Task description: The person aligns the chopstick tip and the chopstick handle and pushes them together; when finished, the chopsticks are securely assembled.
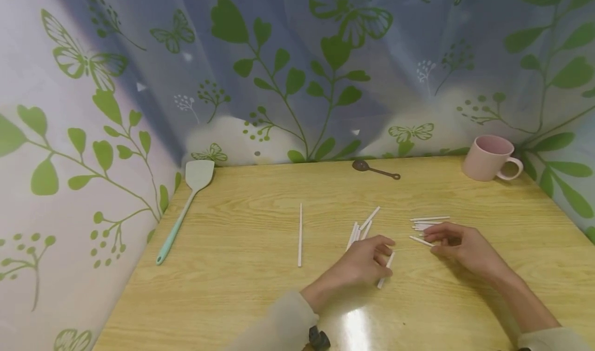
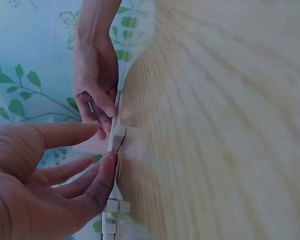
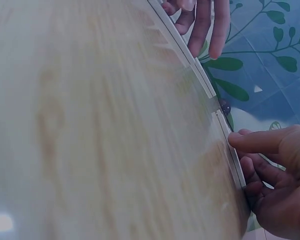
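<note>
My left hand [image 1: 364, 260] hovers low over the table, its thumb and fingers apart around a short white stick [image 1: 390, 260]. In the left wrist view the fingers [image 2: 107, 170] come down close to the stick ends [image 2: 121, 137]. Just beyond this hand, several more white sticks [image 1: 367, 224] lie in a loose bunch, partly hidden by it. My right hand [image 1: 460, 242] bends over a second group of white sticks [image 1: 429, 219] lying roughly crosswise. Its thumb [image 3: 240, 141] is right at the edge of a stick [image 3: 222, 132], the other fingers loosely bent beside it.
One longer white stick [image 1: 299, 237] lies alone left of the hands. Farther left is a pale green spatula [image 1: 186, 211]. At the back are a dark spoon [image 1: 374, 170] and a pink mug [image 1: 485, 160], near the leaf-patterned curtain [image 1: 279, 82] behind the wooden table [image 1: 241, 217].
</note>
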The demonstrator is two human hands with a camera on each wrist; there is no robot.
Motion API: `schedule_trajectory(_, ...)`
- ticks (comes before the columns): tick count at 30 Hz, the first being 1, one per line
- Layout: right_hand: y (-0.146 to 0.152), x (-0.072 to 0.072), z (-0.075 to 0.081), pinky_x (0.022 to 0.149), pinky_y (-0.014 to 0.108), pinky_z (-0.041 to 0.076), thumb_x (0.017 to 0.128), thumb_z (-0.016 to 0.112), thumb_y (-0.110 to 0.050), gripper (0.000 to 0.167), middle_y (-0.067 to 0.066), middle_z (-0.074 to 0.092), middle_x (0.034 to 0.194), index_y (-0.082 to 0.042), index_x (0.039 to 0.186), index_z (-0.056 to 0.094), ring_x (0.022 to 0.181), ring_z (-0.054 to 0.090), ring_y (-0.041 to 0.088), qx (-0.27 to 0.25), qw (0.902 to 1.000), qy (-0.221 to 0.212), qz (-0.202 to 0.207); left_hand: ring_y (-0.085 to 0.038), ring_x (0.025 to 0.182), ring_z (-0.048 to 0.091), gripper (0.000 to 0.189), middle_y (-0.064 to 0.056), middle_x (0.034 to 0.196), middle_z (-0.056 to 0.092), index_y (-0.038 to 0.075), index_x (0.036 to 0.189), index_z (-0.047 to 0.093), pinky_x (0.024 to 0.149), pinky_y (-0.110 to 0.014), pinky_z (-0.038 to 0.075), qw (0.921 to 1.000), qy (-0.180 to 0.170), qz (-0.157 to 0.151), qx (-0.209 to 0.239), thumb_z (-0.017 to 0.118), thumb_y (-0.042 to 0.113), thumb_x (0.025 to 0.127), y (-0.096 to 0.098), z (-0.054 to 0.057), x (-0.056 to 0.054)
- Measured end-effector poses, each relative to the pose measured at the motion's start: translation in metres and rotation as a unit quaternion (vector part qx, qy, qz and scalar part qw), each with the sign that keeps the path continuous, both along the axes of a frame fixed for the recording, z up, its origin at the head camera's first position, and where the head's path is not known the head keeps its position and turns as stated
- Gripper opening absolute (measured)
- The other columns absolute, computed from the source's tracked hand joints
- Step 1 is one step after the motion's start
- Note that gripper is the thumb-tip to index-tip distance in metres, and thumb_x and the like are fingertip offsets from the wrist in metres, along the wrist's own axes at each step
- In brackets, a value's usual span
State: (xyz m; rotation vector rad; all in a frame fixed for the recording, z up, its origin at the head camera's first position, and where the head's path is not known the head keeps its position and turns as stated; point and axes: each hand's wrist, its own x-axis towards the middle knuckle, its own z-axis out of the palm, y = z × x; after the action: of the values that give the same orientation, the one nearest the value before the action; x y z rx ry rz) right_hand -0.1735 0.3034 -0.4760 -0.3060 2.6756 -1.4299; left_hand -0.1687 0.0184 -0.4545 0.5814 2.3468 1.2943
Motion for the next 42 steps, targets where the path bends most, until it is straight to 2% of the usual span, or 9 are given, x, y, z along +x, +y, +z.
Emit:
schedule_trajectory(6, -0.001, 0.000, -0.002, 0.072, 0.019, 0.052, 0.093, 0.079, -0.012, 0.033, 0.011, 0.074, 0.109, -0.004, 0.124, 0.070, 0.087, 0.062, 0.007, 0.001, 0.9999, 0.013, -0.002, 0.002, 0.086, 0.058, 0.065, 0.010, 0.104, 0.067, 0.013, 0.140, 0.062, 0.075, -0.013, 0.049, 0.9950, 0.059, -0.041, -0.070, 0.086, 0.002, 0.080, 0.007, -0.003, -0.002)
schedule_trajectory(9, 0.000, -0.001, -0.003, 0.071, 0.019, 0.051, 0.092, 0.079, -0.011, 0.032, 0.011, 0.074, 0.107, -0.004, 0.123, 0.071, 0.085, 0.061, 0.005, 0.003, 0.9998, 0.022, -0.001, 0.001, 0.079, 0.054, 0.065, 0.011, 0.095, 0.064, 0.012, 0.139, 0.063, 0.069, -0.013, 0.046, 0.9872, 0.096, -0.059, -0.112, 0.087, 0.005, 0.078, 0.009, -0.002, -0.001)
schedule_trajectory(13, 0.000, -0.001, -0.003, 0.071, 0.019, 0.051, 0.092, 0.080, -0.010, 0.031, 0.009, 0.074, 0.105, -0.003, 0.121, 0.071, 0.085, 0.061, 0.005, 0.015, 0.9996, 0.022, -0.004, 0.001, 0.068, 0.052, 0.055, 0.014, 0.080, 0.061, 0.012, 0.133, 0.067, 0.063, -0.012, 0.043, 0.9722, 0.145, -0.079, -0.166, 0.087, 0.010, 0.082, 0.012, 0.001, 0.003)
schedule_trajectory(15, -0.001, -0.001, -0.001, 0.072, 0.020, 0.052, 0.092, 0.080, -0.012, 0.029, 0.007, 0.073, 0.104, -0.004, 0.118, 0.072, 0.086, 0.062, 0.006, 0.026, 0.9994, 0.019, -0.009, 0.002, 0.065, 0.053, 0.049, 0.015, 0.075, 0.062, 0.013, 0.130, 0.068, 0.062, -0.011, 0.043, 0.9658, 0.160, -0.086, -0.185, 0.086, 0.011, 0.084, 0.012, 0.002, 0.005)
schedule_trajectory(18, -0.002, -0.002, -0.001, 0.073, 0.021, 0.051, 0.092, 0.080, -0.013, 0.027, 0.005, 0.072, 0.102, -0.005, 0.116, 0.072, 0.087, 0.062, 0.007, 0.041, 0.9990, 0.014, -0.010, 0.003, 0.064, 0.054, 0.043, 0.014, 0.075, 0.067, 0.013, 0.127, 0.070, 0.061, -0.010, 0.043, 0.9625, 0.165, -0.090, -0.195, 0.083, 0.010, 0.086, 0.013, 0.005, 0.008)
schedule_trajectory(26, -0.005, -0.001, 0.000, 0.071, 0.021, 0.053, 0.091, 0.080, -0.009, 0.024, 0.006, 0.070, 0.099, -0.002, 0.112, 0.071, 0.083, 0.061, 0.007, 0.028, 0.9994, 0.017, 0.006, 0.002, 0.066, 0.056, 0.026, 0.013, 0.077, 0.066, 0.013, 0.111, 0.077, 0.062, -0.011, 0.046, 0.9734, 0.130, -0.083, -0.169, 0.076, 0.003, 0.087, 0.007, 0.009, 0.009)
schedule_trajectory(33, -0.003, 0.000, 0.000, 0.072, 0.022, 0.054, 0.094, 0.076, -0.005, 0.016, 0.006, 0.071, 0.098, -0.003, 0.109, 0.071, 0.084, 0.063, 0.007, 0.029, 0.9991, 0.029, 0.015, 0.002, 0.078, 0.056, 0.021, 0.013, 0.084, 0.067, 0.016, 0.105, 0.080, 0.073, -0.012, 0.047, 0.9781, 0.137, -0.079, -0.135, 0.073, 0.004, 0.089, 0.001, 0.010, 0.002)
schedule_trajectory(38, 0.000, 0.002, 0.003, 0.076, 0.020, 0.054, 0.097, 0.071, -0.004, 0.015, 0.010, 0.072, 0.108, -0.003, 0.112, 0.072, 0.092, 0.065, 0.004, 0.021, 0.9990, 0.031, 0.026, 0.002, 0.085, 0.060, 0.018, 0.010, 0.095, 0.072, 0.016, 0.107, 0.078, 0.080, -0.013, 0.049, 0.9836, 0.118, -0.086, -0.106, 0.073, 0.006, 0.092, -0.004, 0.010, 0.001)
schedule_trajectory(42, 0.001, 0.004, 0.005, 0.081, 0.018, 0.054, 0.101, 0.067, -0.006, 0.018, 0.015, 0.072, 0.118, -0.003, 0.118, 0.072, 0.102, 0.065, 0.002, 0.023, 0.9991, 0.026, 0.024, 0.002, 0.085, 0.062, 0.013, 0.009, 0.096, 0.073, 0.016, 0.106, 0.076, 0.080, -0.014, 0.050, 0.9876, 0.100, -0.083, -0.087, 0.073, 0.011, 0.095, -0.010, 0.011, 0.001)
